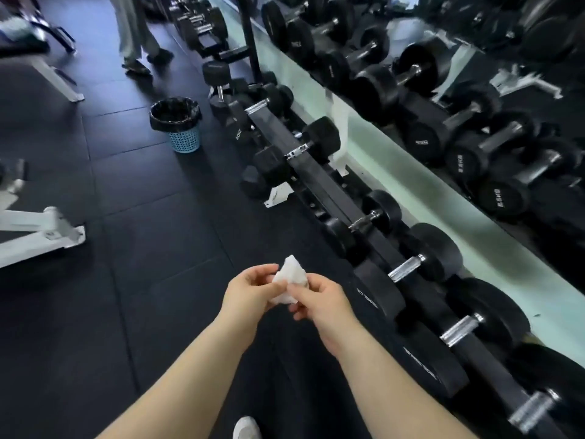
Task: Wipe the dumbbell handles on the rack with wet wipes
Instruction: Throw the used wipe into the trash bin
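Dark rubber gym flooring point(142, 248) runs beside a long black dumbbell rack point(332, 191). Left hand point(250, 288) and right hand point(319, 301) both pinch a crumpled white wet wipe point(289, 280). Best spread it flat, then wrap the nearest knurled chrome handle point(406, 269) fully.

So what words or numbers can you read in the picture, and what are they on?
"40K", then a blurred letter: white, on the end of a black dumbbell near the blue waste basket.
Mirror-reversed weight marks, roughly "5KG": on the dumbbell reflections in the mirror; not certain.
White lettering on the big dumbbell heads nearest the hands: too blurred to read.
The wet wipe held by the left hand and right hand: no print visible.
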A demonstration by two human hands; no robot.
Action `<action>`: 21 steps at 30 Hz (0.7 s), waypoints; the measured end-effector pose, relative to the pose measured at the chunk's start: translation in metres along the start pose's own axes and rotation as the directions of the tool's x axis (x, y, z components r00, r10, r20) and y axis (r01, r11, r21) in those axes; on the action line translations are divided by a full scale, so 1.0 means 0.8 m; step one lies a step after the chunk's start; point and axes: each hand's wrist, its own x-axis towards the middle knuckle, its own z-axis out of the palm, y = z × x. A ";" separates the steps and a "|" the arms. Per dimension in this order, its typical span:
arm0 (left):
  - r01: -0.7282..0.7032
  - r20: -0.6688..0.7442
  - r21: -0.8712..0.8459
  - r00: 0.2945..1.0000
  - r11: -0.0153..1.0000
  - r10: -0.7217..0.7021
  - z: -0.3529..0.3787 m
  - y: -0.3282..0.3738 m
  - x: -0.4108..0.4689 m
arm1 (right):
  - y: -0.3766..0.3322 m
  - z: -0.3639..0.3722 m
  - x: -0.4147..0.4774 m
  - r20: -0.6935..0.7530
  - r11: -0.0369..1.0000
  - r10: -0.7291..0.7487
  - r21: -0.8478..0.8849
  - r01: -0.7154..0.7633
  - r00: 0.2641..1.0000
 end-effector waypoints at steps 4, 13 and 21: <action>0.096 0.030 0.042 0.995 0.994 -0.097 -0.039 0.025 0.061 | -0.015 0.042 0.062 -0.034 0.995 -0.042 -0.089 0.039 0.999; 0.297 0.144 -0.193 0.951 0.935 -0.272 -0.085 0.144 0.269 | -0.103 0.068 0.295 0.013 0.982 -0.128 -0.141 0.128 0.992; 0.072 -0.196 -0.110 0.976 0.991 -0.093 -0.139 0.279 0.441 | -0.228 0.137 0.519 0.334 0.990 -0.006 -0.132 0.053 0.943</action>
